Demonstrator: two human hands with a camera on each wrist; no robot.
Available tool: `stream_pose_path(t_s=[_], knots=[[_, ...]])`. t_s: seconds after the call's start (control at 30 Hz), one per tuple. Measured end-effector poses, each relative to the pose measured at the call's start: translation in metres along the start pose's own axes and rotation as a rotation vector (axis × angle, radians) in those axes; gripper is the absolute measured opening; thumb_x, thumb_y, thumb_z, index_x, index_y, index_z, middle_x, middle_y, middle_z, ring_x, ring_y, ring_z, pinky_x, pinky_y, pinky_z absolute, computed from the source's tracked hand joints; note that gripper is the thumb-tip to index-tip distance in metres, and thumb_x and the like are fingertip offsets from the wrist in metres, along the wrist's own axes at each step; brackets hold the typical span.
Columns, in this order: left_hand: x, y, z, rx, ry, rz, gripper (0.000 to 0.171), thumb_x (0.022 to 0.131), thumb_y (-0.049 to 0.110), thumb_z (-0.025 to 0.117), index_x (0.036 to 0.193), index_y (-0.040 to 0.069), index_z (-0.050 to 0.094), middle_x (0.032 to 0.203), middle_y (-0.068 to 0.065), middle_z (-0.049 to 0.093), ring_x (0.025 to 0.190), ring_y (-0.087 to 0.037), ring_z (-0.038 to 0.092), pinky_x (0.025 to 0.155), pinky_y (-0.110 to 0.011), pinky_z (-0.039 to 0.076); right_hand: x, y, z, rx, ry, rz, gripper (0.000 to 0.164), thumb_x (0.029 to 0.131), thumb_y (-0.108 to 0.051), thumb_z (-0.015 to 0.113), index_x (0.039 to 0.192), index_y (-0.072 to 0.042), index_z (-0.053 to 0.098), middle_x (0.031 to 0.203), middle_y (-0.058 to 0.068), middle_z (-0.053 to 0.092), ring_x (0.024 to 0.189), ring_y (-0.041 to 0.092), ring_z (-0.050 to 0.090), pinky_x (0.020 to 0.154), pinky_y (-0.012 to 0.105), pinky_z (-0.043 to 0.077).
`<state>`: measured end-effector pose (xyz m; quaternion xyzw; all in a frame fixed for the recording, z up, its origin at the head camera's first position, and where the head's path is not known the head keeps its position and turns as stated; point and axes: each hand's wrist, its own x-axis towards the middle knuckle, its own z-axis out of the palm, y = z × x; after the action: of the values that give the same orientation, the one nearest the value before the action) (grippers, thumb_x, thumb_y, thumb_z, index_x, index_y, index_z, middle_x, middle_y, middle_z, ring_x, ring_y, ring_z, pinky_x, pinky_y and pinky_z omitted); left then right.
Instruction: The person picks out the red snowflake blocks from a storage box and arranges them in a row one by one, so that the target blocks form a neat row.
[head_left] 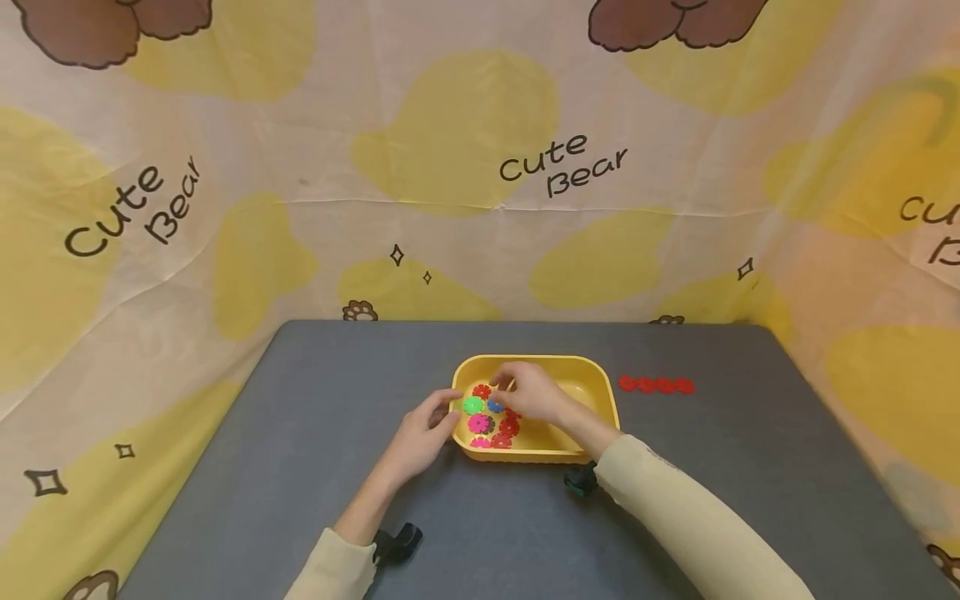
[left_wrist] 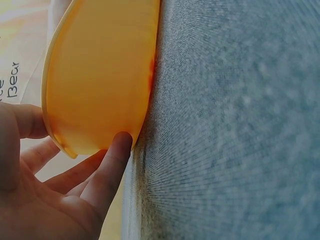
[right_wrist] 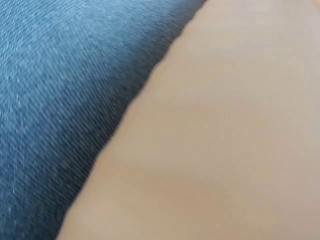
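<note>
A yellow plastic tray [head_left: 540,457] stands on the table, with several small flower-shaped plastic pieces at its left end: a green piece [head_left: 473,405], a pink piece [head_left: 478,423], a red piece [head_left: 509,427] and others. My left hand [head_left: 420,435] is at the tray's left end; in the left wrist view its fairly straight fingers [left_wrist: 117,150] rest against the outer wall. Inside the tray, my right hand [head_left: 531,392] reaches down with bent fingers over a blue piece [head_left: 496,406]. Whether the fingertips pinch it is hidden. The right wrist view shows mostly sleeve [right_wrist: 210,130].
To the right of the tray, several red flower-shaped pieces [head_left: 656,385] lie in a row on the grey table [head_left: 495,533]. Behind the table hangs a printed cloth [head_left: 465,150], which also runs down both sides. A black wrist strap [head_left: 399,543] is by the left sleeve.
</note>
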<state>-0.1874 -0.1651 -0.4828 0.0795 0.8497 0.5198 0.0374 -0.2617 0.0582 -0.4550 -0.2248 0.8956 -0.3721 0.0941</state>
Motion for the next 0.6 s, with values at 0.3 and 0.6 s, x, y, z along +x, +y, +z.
stream_pose_path(t_s=[0.3,0.6], knots=[[0.001,0.0,0.001,-0.01,-0.005,0.003,0.036,0.103,0.024,0.061,0.138,0.015,0.059,0.129,-0.01,0.066,0.119,-0.028,0.065,0.09,-0.045,0.056,0.013,0.0,0.01,-0.09,-0.04,0.012,0.021,0.093,-0.016,0.075,0.11,-0.005,0.072,0.103,0.006,0.071,0.093,0.02,0.064,0.086,0.038,0.055],[0.0,-0.001,0.001,-0.036,-0.014,-0.005,0.036,0.103,0.022,0.061,0.139,0.015,0.058,0.129,-0.011,0.065,0.116,-0.025,0.066,0.087,-0.042,0.057,0.021,0.001,0.019,-0.131,-0.042,-0.037,0.02,0.092,-0.013,0.076,0.11,-0.006,0.072,0.106,0.005,0.072,0.097,0.022,0.065,0.092,0.04,0.054]])
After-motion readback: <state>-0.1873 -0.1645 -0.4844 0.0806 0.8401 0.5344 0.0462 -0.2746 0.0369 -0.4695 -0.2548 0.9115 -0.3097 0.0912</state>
